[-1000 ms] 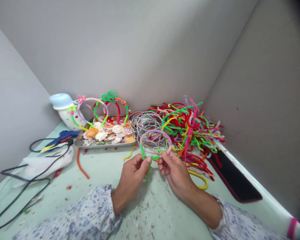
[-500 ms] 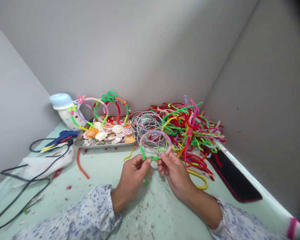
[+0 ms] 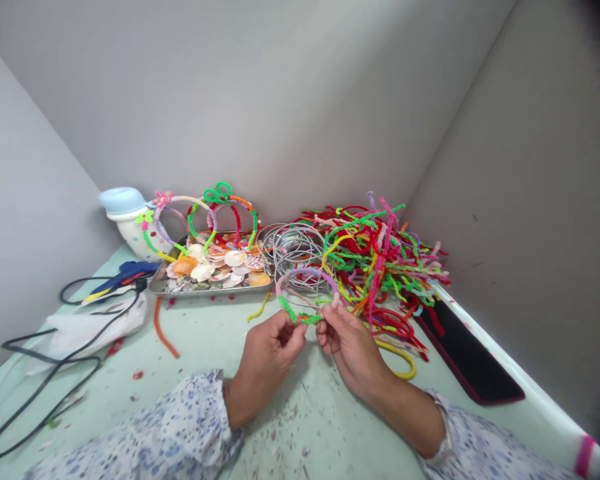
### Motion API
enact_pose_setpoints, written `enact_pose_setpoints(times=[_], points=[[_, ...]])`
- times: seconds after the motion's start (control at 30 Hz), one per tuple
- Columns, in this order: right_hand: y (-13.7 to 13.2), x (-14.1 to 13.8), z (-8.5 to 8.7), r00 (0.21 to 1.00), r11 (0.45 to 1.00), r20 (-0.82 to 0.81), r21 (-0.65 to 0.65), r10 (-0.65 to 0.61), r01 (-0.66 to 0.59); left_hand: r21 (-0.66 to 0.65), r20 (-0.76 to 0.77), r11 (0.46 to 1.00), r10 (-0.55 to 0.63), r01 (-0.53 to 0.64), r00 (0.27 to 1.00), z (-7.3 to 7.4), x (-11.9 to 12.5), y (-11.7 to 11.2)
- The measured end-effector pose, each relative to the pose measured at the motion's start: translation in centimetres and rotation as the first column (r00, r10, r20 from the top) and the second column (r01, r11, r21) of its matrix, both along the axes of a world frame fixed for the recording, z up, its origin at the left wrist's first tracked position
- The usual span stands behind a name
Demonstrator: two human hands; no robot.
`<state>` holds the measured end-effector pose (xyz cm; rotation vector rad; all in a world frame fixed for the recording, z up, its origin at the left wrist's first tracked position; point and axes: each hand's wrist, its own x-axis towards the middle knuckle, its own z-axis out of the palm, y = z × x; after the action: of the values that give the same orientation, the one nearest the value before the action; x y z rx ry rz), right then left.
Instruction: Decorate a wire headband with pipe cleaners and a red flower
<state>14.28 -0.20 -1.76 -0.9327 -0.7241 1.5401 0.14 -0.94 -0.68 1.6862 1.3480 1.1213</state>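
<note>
Between my two hands is a ring wrapped in pipe cleaner (image 3: 311, 273), lilac and pink along the top and green on the near side. My left hand (image 3: 269, 353) is closed in a pinch at the ring's near left, on its green pipe cleaner. On the right side, my right hand (image 3: 353, 347) pinches the ring where pink meets green. A bit of orange shows at the green part between the fingertips. Just behind the ring lies a coil of grey wire (image 3: 295, 243). The fingertips partly hide the near edge of the ring.
A metal tray (image 3: 210, 291) of seashells stands at the back left, with finished headbands (image 3: 253, 217) leaning behind. Nearby are a white bottle (image 3: 135, 233) and a black cable (image 3: 55, 363). A heap of pipe cleaners (image 3: 380, 260) and a black phone-like slab (image 3: 473, 357) lie right.
The loose green end that hung below my left fingers is now up along the ring's near side. The ring has tilted and shifted slightly left. My right hand has barely moved.
</note>
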Motion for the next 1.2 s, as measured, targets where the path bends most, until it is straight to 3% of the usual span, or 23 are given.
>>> enact_pose_setpoints(times=[0.3,0.5,0.7,1.2], points=[[-0.03,0.02,-0.03,0.997,1.000,-0.075,-0.013,0.007,-0.008,0.103,-0.068,0.995,0.003,0.004,0.998,0.19,-0.01,-0.24],[0.06,0.15,0.00,0.995,0.999,-0.103,-0.032,-0.001,-0.002,0.140,-0.050,0.987,-0.077,0.083,0.996,0.64,-0.17,-0.52],[0.03,0.08,-0.03,0.995,1.000,-0.101,-0.027,0.012,-0.015,0.160,-0.089,0.986,-0.027,0.041,0.996,0.31,-0.28,-0.37],[0.02,0.12,-0.07,0.996,0.999,-0.076,-0.025,0.035,-0.037,0.233,-0.100,0.970,-0.043,0.066,0.994,0.46,-0.51,-0.47]])
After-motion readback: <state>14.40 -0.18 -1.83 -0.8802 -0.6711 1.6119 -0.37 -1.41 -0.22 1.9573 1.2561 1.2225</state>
